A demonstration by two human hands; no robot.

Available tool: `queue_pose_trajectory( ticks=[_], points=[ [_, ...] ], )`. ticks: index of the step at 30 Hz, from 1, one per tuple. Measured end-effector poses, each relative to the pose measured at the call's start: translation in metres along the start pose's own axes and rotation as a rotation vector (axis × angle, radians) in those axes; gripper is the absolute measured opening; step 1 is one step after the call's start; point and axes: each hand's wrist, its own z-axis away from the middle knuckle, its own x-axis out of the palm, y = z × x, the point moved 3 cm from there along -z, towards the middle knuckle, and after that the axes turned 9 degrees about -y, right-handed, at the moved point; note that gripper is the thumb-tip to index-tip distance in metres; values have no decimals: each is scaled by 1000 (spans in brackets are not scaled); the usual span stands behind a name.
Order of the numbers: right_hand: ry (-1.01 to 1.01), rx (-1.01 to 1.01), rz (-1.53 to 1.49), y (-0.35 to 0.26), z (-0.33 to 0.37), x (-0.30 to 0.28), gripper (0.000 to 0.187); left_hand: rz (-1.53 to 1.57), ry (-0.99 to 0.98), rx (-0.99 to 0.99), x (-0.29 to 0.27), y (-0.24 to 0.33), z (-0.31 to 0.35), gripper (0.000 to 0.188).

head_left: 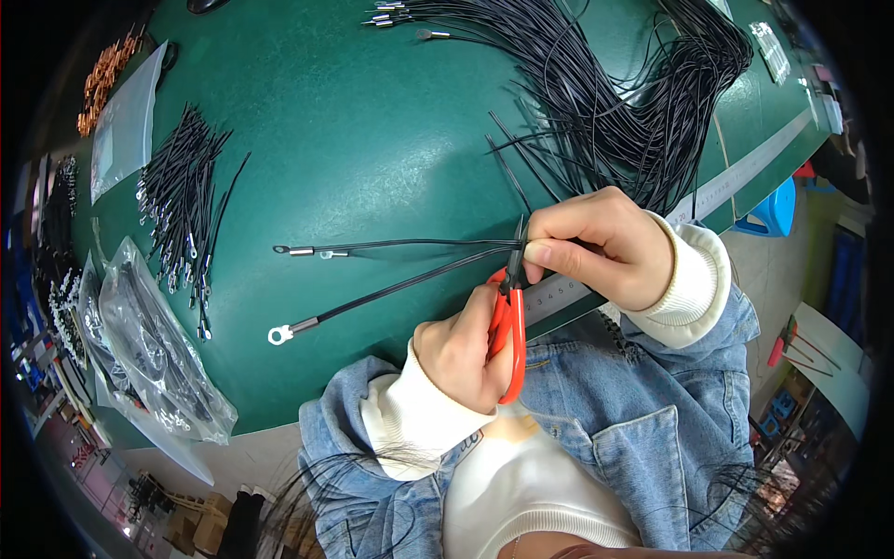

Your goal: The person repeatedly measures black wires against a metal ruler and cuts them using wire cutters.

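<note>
— Worn on both arms: a faded light-blue denim jacket, seams stitched in pale thread, a buttoned flap pocket on the chest.

— Under the denim?

— A white top, ribbed at the hem, with thick white knit cuffs folded back over the jacket sleeves at the left hand (461, 349) and the right hand (601, 247).

— Gloves?

— None; both hands bare.

Red-handled cutters (508, 326) stand upright, blades closing on thin black wires (400, 265); the wires stretch leftward over the green table, ending in metal ring terminals.
</note>
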Motion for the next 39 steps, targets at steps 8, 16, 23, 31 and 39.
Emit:
queue_pose_trajectory(
  ticks=[8,16,23,31,39],
  points=[
    [-45,13,86,7,-4,4,24,216,-46,-77,6,-6,3,19],
    [-21,42,172,5,-10,6,17,492,-135,-282,8,-11,6,16],
    [-72,7,229,-1,-3,3,15,-266,271,-19,-69,-15,23,25],
    [-85,52,325,7,9,5,13,-966,545,-281,-122,-49,66,35],
    [-80,23,355,3,6,7,14,-752,283,64,-73,-31,8,33]
  ],
)
